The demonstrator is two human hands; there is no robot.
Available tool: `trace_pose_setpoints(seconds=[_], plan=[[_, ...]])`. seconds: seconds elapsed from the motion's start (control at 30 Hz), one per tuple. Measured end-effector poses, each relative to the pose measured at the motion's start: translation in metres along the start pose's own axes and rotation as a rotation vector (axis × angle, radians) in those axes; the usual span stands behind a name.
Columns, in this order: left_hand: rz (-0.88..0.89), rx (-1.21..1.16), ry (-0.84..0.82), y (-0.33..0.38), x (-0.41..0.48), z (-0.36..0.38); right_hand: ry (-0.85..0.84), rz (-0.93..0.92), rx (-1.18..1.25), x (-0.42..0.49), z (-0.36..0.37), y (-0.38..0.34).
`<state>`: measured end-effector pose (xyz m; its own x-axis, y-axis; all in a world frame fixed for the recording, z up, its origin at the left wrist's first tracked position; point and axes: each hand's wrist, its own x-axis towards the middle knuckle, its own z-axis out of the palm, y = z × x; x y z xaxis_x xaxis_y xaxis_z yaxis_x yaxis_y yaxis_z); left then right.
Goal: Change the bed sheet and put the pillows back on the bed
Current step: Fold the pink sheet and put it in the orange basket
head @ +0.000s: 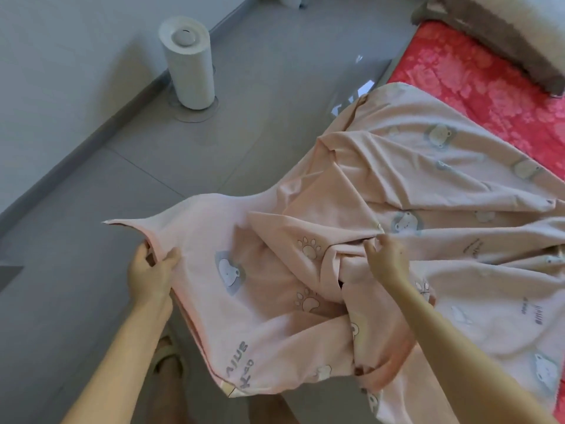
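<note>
Nearby, white cylinder [189,65] stands left of sheet [428,185]

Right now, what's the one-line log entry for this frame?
sheet: partly over red mattress | left hand: grips its edge over the floor | right hand: pinches a fold | mattress far end: bare

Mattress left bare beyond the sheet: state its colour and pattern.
The mattress is red with a rose-like floral pattern, clearest in the head view.

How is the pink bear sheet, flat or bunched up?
Bunched up. The sheet has deep folds, the left hand and right hand grip it, and red mattress shows bare.
</note>
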<state>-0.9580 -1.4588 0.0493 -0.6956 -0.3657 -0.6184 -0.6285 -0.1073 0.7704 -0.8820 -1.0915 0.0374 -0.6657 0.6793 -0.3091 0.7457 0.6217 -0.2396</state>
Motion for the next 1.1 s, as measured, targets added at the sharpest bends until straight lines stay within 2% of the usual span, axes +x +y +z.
trace_pose_setpoints(seconds=[0.13,0.27,0.33,0.37,0.43,0.47,0.5,0.53,0.57,0.63,0.7,0.73,0.8,0.87,0.9,1.03,1.1], plan=[[0.050,0.039,-0.106,-0.013,0.015,0.018,-0.058,0.259,-0.135,0.070,0.013,0.021],[0.027,-0.007,-0.163,-0.026,0.026,0.034,-0.251,0.429,0.102,0.106,0.029,0.032],[0.017,-0.027,-0.185,-0.031,0.030,0.035,-0.257,0.431,0.114,0.112,0.031,0.029],[0.011,-0.038,-0.186,-0.032,0.031,0.035,-0.175,0.392,0.119,0.110,0.029,0.020],[-0.002,-0.063,-0.168,-0.032,0.029,0.032,0.116,0.195,0.061,0.093,0.016,-0.012],[-0.005,-0.082,-0.160,-0.030,0.028,0.029,0.258,0.026,0.036,0.074,0.009,-0.034],[-0.011,-0.107,-0.151,-0.028,0.025,0.026,0.328,-0.153,0.031,0.049,0.007,-0.057],[-0.023,-0.128,-0.141,-0.026,0.023,0.023,0.312,-0.341,0.024,0.019,0.010,-0.077],[-0.042,-0.150,-0.135,-0.024,0.020,0.018,0.217,-0.537,-0.028,-0.014,0.017,-0.092],[-0.069,-0.184,-0.127,-0.020,0.017,0.008,-0.208,-0.825,-0.198,-0.072,0.040,-0.110],[-0.091,-0.181,-0.127,-0.021,0.016,-0.003,-0.661,-0.826,-0.307,-0.098,0.057,-0.116],[-0.101,-0.168,-0.130,-0.021,0.016,-0.009,-0.718,-0.815,-0.288,-0.099,0.061,-0.118],[-0.120,-0.141,-0.148,-0.025,0.016,-0.019,-0.610,-0.719,-0.191,-0.089,0.065,-0.121],[-0.140,-0.119,-0.184,-0.028,0.018,-0.027,-0.487,-0.567,-0.176,-0.075,0.073,-0.121],[-0.144,-0.104,-0.202,-0.029,0.018,-0.030,-0.464,-0.547,-0.178,-0.071,0.079,-0.123],[-0.124,-0.079,-0.254,-0.032,0.021,-0.036,-0.542,-0.519,-0.134,-0.073,0.115,-0.155],[-0.124,-0.092,-0.263,-0.034,0.025,-0.039,-0.583,-0.502,-0.204,-0.084,0.137,-0.176]])
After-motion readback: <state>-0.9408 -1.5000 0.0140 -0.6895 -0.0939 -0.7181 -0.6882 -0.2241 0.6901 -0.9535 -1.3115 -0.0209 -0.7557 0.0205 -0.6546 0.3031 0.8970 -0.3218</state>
